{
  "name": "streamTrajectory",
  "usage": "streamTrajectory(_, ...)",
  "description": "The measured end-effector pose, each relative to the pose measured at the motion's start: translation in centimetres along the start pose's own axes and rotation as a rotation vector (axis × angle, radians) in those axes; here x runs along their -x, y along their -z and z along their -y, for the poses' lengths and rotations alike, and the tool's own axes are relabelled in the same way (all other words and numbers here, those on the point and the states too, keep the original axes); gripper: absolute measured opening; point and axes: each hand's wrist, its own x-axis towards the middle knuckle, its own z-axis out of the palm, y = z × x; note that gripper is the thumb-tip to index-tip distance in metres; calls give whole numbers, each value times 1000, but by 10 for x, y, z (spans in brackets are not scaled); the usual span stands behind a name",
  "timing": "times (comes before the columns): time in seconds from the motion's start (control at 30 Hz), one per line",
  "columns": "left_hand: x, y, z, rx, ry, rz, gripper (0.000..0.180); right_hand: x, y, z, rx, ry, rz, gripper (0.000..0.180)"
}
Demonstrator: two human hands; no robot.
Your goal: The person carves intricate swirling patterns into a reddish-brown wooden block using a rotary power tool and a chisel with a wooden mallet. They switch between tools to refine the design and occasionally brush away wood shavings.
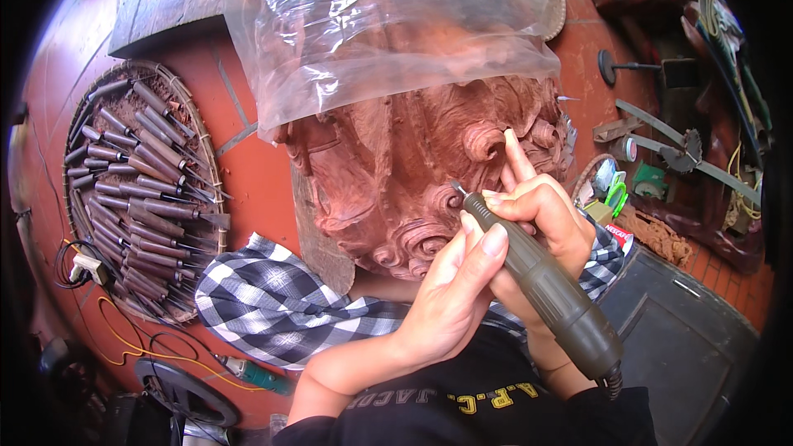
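Note:
My right hand (pixel 549 219) is closed around a dark grey handheld rotary tool (pixel 549 289), with one finger stretched out against the carving. My left hand (pixel 454 285) pinches at the tool's front end from the left, its thumb and fingers close together. The tool slants up and left, and its small metal bit (pixel 458 187) is at the edge of a curl. Under it lies a reddish-brown wood carving (pixel 363 165) with spiral curls and ridges. A clear plastic sheet (pixel 396 41) drapes over the carving's far part.
A round woven basket (pixel 219 198) full of wooden-handled chisels (pixel 153 206) stands at left. Checked black-and-white cloth (pixel 273 301) covers my lap. Near the lower left lie a green power tool (pixel 256 373) and a yellow cord (pixel 178 353). A dark panel (pixel 677 339) is at right.

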Motion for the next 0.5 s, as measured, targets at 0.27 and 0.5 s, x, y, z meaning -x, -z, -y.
streamTrajectory(0.27,2,-7,1,-56,-32,-23,57,-4,5,-1,-89,8,38,12)
streamTrajectory(0.5,-6,-4,4,137,-66,56,48,-4,7,-9,-83,-11,52,16)
